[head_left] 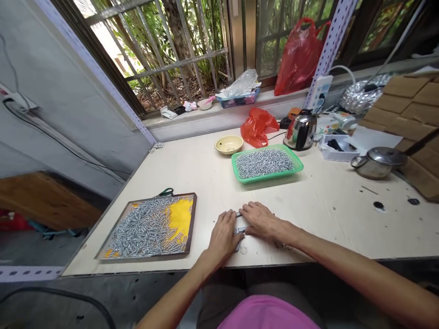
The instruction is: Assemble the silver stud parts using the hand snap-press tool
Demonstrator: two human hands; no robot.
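Note:
Near the front edge of the table, my left hand and my right hand face each other, fingertips almost meeting. Both have bent fingers closed on a grey object, which shows only in short strips between them; its kind cannot be made out. To the left lies a shallow tray with a yellow bottom, largely covered by small silvery metal pins. Beyond my hands stands a green plastic basket filled with similar pins.
Green-handled scissors lie behind the tray. A cream bowl, red plastic bag and electric kettle stand farther back. On the right are a lidded metal pot, white box and cardboard.

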